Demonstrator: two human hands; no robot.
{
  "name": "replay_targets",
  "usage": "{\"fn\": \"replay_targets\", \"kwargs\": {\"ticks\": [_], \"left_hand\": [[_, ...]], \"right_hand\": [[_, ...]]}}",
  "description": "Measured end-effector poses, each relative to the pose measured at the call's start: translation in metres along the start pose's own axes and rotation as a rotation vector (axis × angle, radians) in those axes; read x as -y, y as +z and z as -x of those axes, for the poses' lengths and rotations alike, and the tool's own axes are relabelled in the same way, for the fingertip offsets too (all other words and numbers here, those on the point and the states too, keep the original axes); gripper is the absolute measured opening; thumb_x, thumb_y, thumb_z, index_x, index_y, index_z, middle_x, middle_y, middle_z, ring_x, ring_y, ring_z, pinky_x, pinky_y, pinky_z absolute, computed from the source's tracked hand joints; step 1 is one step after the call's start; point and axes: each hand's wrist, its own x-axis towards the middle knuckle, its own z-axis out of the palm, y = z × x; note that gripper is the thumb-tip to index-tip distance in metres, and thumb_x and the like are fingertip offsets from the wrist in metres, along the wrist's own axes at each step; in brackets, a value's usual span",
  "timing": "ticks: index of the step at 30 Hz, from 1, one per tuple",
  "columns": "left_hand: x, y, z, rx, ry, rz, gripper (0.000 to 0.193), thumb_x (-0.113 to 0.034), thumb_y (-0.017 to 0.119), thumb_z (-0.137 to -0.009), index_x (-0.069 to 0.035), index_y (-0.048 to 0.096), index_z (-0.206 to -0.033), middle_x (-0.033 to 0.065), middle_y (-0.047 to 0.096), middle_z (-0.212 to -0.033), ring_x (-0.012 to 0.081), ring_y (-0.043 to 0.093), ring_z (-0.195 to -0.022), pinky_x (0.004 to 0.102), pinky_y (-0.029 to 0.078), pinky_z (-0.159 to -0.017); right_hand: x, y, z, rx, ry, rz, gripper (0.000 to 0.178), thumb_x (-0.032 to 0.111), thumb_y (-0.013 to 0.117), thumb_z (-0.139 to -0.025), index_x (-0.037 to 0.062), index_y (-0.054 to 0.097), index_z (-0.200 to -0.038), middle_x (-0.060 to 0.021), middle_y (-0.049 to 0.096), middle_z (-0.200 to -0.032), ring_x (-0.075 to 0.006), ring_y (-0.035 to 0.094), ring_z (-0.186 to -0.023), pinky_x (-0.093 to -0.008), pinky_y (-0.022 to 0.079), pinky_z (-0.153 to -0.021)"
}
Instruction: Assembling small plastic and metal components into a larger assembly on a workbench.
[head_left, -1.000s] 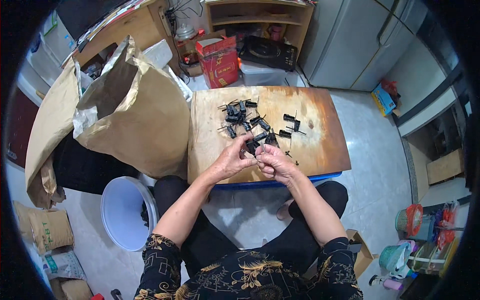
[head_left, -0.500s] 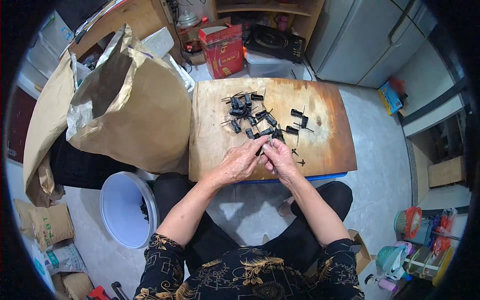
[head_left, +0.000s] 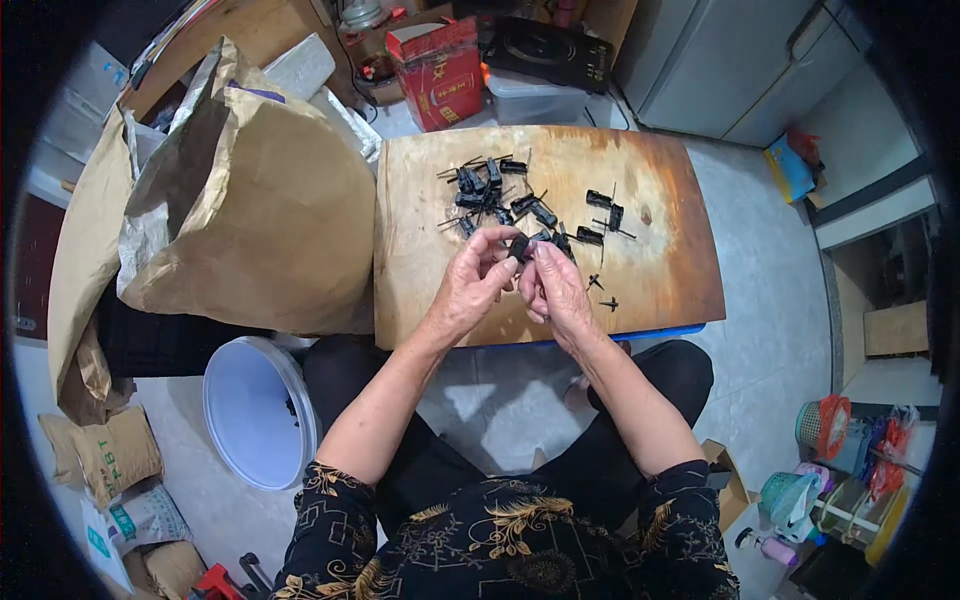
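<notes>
Both hands, left hand (head_left: 470, 285) and right hand (head_left: 560, 290), are pinching one small black part (head_left: 519, 246) together, raising it clear of the bench (head_left: 430, 290) for fingertip work.

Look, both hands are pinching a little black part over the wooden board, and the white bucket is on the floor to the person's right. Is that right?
Not quite. The head view shows the white bucket on the floor to the person's left, beside the big brown paper sack. The rest holds: the left hand and right hand pinch a little black part over the wooden board.
</notes>
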Motion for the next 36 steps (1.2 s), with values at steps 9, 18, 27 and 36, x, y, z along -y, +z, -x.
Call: {"fn": "replay_targets", "kwargs": {"ticks": [9,18,27,36], "left_hand": [[0.007,-0.004,-0.002,-0.014,-0.055,0.061,0.034,-0.008,0.050,-0.088,-0.006,0.047,-0.122,-0.0006,0.052,-0.077,0.0061,0.051,-0.064,0.0196,0.044,-0.055],[0.011,0.000,-0.005,-0.027,-0.005,-0.101,0.032,-0.008,0.046,-0.090,-0.006,0.048,-0.122,0.0007,0.052,-0.075,0.0061,0.051,-0.062,0.0206,0.044,-0.055],[0.011,0.004,-0.005,-0.073,-0.008,-0.161,0.030,-0.006,0.047,-0.089,-0.006,0.051,-0.119,0.0017,0.057,-0.078,0.0061,0.053,-0.062,0.0203,0.045,-0.054],[0.013,0.005,-0.006,-0.088,-0.053,-0.144,0.031,-0.006,0.049,-0.087,-0.007,0.052,-0.118,0.0009,0.057,-0.079,0.0054,0.053,-0.063,0.0207,0.046,-0.055]], "right_hand": [[0.001,0.005,-0.001,0.005,-0.041,0.095,0.033,0.034,0.037,-0.095,0.0072,0.043,-0.115,0.0034,0.040,-0.057,-0.0028,0.029,-0.042,-0.0169,0.025,-0.037],[-0.004,0.002,-0.007,0.011,-0.123,0.246,0.030,0.025,0.040,-0.095,0.0016,0.044,-0.114,0.0040,0.042,-0.061,-0.0029,0.038,-0.051,-0.0183,0.032,-0.045],[-0.007,0.000,-0.009,-0.003,-0.108,0.240,0.027,0.023,0.040,-0.095,0.0018,0.043,-0.112,0.0046,0.041,-0.060,-0.0032,0.038,-0.052,-0.0190,0.031,-0.045],[-0.015,-0.001,-0.012,-0.017,-0.133,0.252,0.034,0.029,0.041,-0.095,0.0064,0.040,-0.120,0.0051,0.039,-0.057,-0.0020,0.031,-0.043,-0.0174,0.025,-0.037]]}}
